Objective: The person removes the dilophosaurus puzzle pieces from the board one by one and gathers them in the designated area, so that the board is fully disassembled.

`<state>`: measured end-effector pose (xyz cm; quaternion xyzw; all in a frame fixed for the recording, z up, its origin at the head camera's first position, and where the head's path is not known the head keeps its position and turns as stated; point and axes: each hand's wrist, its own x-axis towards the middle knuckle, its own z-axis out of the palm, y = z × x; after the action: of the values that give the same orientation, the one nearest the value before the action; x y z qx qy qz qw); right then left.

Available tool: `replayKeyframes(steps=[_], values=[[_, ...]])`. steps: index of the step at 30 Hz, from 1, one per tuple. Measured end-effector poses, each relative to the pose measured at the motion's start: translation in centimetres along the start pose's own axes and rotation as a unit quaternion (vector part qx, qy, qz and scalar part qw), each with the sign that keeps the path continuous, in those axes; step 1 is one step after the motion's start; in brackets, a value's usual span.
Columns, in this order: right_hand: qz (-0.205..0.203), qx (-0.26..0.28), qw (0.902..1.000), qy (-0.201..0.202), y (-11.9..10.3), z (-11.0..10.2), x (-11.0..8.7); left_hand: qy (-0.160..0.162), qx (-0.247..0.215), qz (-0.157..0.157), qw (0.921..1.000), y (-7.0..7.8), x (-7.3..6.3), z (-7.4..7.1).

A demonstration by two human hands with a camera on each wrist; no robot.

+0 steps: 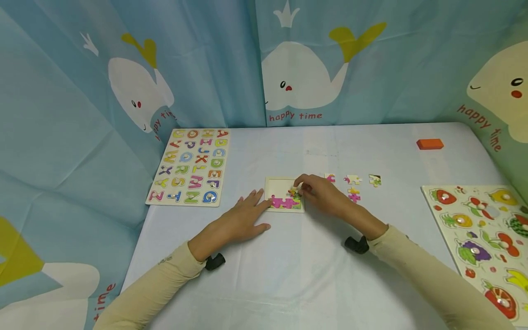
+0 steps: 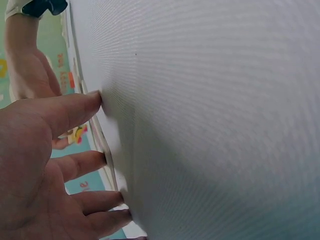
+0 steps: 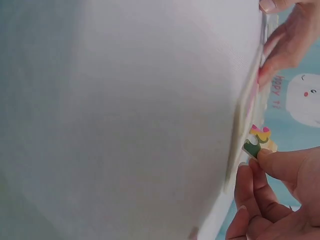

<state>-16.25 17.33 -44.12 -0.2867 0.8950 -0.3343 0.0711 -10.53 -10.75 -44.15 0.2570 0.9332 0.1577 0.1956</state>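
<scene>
A small puzzle tray [image 1: 280,184] with a pale frame lies mid-table. Pink and green puzzle pieces [image 1: 281,202] fill its lower part, while the upper part shows bare board. My left hand [image 1: 244,218] is spread flat at the tray's left side, its index fingertip at the lower left corner. Between thumb and fingers, my right hand [image 1: 321,194] pinches a puzzle piece [image 3: 253,147] with green, yellow and pink on it. The piece is held tilted over the tray's right side; whether it touches the other pieces I cannot tell.
Several loose puzzle pieces [image 1: 353,179] lie to the right of the tray. An alphabet board [image 1: 223,192] is at the left back, a fruit board [image 1: 449,229] at the right edge. An orange block [image 1: 430,144] sits at the back right. Whale-print curtains [image 1: 214,82] enclose the table.
</scene>
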Motion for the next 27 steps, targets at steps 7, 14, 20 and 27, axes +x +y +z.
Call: replayKeyframes(steps=[7, 14, 20, 27], values=[[0.020, -0.008, 0.9996, 0.017, 0.6, -2.1, -0.6, -0.001, 0.000, -0.002, 1.0000, 0.0, 0.0, 0.0], [0.049, -0.025, 0.9973, 0.048, 2.6, -5.2, -2.9, 0.002, -0.002, 0.000, 1.0000, -0.1, -0.1, 0.1], [0.093, -0.053, 0.9908, 0.083, 5.0, -8.2, -5.9, 0.002, -0.002, 0.001, 1.0000, -0.1, -0.1, 0.0], [0.197, -0.056, 0.9788, 0.002, 8.2, -11.5, -9.1, 0.001, -0.010, 0.001, 1.0000, 0.0, -0.1, 0.0]])
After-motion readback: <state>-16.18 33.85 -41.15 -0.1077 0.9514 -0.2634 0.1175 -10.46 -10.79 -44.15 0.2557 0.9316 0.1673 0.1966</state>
